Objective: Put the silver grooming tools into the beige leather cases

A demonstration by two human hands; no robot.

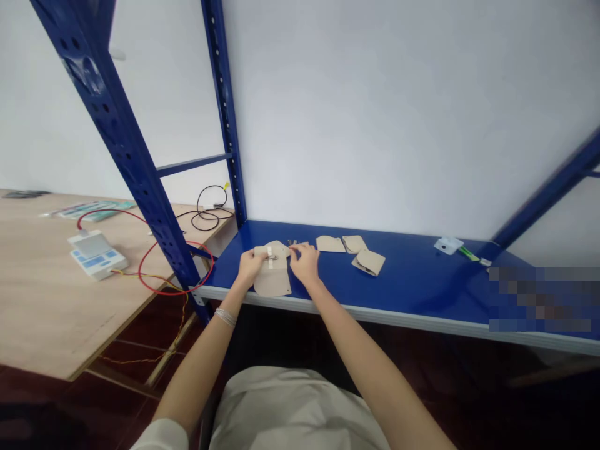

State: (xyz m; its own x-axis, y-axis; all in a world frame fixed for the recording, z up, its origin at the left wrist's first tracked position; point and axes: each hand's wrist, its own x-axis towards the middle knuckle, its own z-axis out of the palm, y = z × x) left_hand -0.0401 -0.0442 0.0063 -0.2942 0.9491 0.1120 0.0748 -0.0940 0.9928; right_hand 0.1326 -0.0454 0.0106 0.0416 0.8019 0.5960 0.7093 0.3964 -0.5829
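Standing over the blue shelf (412, 287), the person works on a beige pouch (272, 285), which lies unfolded near the front edge, its rounded flap turned toward the body. The left hand (250, 269) has its grip pressed on the pouch's left side, thumb on top, beside a small metal piece (273, 257) at the pale strap (270, 250). The right hand (305, 264) has its fingertips drawn in at the pouch's right edge; from here I cannot tell whether they pinch the material or some tiny metal part (293, 242) just behind it.

I'd judge the pouch light, thin and pliable, like felt or soft leather: floppy across the fold, hard to break, easy to crease, hardly slippery. The flat side edges look the best places for a grip, with a thumb steadying the metal, which is probably smooth and apt to slide. Three similar folded pouches (329, 244) lie farther right.

As for writing, I can read none. The white device (97, 256) on the wooden surface (42, 300) has blue patches, and the packet (449, 245) has a dark mark, but no brand is legible.
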